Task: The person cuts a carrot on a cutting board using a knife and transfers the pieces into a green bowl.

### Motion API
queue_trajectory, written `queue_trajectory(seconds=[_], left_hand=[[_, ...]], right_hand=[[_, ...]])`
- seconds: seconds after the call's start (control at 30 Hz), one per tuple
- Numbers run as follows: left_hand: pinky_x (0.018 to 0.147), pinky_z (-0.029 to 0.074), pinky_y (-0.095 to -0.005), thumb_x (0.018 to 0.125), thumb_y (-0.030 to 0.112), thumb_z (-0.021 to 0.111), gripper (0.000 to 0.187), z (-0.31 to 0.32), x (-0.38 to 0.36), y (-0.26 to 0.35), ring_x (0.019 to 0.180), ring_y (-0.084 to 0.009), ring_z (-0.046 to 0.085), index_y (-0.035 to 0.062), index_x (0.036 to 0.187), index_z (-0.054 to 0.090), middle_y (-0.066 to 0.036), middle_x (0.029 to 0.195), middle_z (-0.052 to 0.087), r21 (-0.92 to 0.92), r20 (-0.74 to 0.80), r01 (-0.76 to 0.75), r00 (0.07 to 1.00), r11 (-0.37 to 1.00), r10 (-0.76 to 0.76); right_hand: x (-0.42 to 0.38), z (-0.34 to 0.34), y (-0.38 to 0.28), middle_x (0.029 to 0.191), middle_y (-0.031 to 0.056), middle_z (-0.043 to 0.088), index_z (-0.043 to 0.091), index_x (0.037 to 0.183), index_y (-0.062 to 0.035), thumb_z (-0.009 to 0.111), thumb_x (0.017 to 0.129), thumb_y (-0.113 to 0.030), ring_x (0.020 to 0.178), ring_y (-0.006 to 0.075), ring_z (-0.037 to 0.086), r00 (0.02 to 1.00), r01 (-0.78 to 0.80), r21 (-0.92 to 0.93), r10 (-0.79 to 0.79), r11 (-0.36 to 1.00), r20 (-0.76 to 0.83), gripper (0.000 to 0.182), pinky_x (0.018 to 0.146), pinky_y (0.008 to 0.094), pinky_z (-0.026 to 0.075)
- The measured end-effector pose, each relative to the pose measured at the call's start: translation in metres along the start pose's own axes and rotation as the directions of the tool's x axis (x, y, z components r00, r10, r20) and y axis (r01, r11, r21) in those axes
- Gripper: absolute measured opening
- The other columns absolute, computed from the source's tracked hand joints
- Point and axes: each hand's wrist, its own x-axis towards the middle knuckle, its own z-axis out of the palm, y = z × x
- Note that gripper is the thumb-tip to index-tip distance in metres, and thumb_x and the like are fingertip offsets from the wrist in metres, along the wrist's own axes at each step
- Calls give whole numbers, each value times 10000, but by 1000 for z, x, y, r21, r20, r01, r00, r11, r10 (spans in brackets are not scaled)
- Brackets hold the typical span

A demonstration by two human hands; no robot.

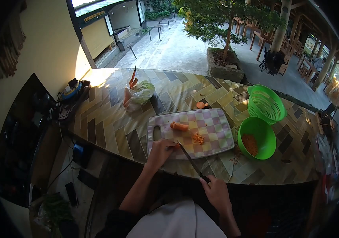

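At frame centre, your left hand (159,152) pins a carrot piece (176,146); your right hand (216,190) grips the knife (189,158). Diced carrot (250,143) fills the round green plastic bowl (270,137); one orange carrot chunk (179,126) awaits on the checkered cutting board (213,123).

- green colander (265,103) sits at 2 o'clock on the tiled counter (106,119)
- plastic bag (139,93) with carrots up at 11
- potted tree (225,59) at 12, past the counter
- blue gadget (72,90) way over at 10
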Motion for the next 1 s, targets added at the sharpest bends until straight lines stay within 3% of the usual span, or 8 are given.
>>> queue_trajectory(seconds=[0.3,0.47,0.57,0.67,0.77,0.87,1.0], left_hand=[[860,530,-368,753,-39,686,235,5,-3,10,959,-315,666,3,974,752,-151,1002,725,70,-60,-85,994,994,89],[841,535,-367,752,-25,703,176,17,-7,3,939,-304,666,1,917,759,-142,932,733,77,-150,-53,987,996,64],[838,537,-367,753,-21,713,155,20,-12,8,922,-297,673,2,899,761,-142,908,734,109,-223,-9,974,994,33],[835,537,-371,756,-14,724,141,24,-14,4,927,-291,674,4,890,761,-142,891,735,98,-257,2,966,995,23],[828,536,-377,750,-17,724,145,26,-15,-1,935,-291,671,0,891,757,-140,889,735,90,-275,-12,961,996,37],[826,536,-380,742,-26,717,158,25,-15,0,943,-294,669,-7,895,751,-138,898,735,97,-273,-17,961,995,43],[833,532,-385,735,-47,692,176,27,-14,-2,942,-305,663,-13,901,741,-139,916,728,74,-263,-13,964,997,32]], right_hand=[[0,2,0,682,261,616,573,850,22,556,989,-339,699,476,614,1000,9,-19,-9,1000,1,387,642,536,463],[-2,10,0,687,269,615,558,882,13,538,999,-337,698,476,621,999,32,-38,-32,999,12,370,635,551,467],[-3,11,-1,686,273,591,577,891,32,583,983,-286,727,480,601,1000,8,-11,-8,1000,4,331,598,516,430],[-5,10,-4,686,270,594,553,865,25,571,989,-296,724,482,604,1000,26,-52,-25,998,12,345,604,530,436],[-4,12,-1,687,243,638,541,934,-4,504,1018,-334,693,448,650,997,66,-174,-60,983,41,342,621,534,500],[-1,11,-5,685,259,615,526,898,-1,531,1008,-312,702,471,623,998,33,-181,-22,983,63,330,615,548,462],[5,4,-16,691,264,623,509,930,-1,511,1018,-304,697,464,634,989,38,-287,6,957,150,315,624,544,486]])
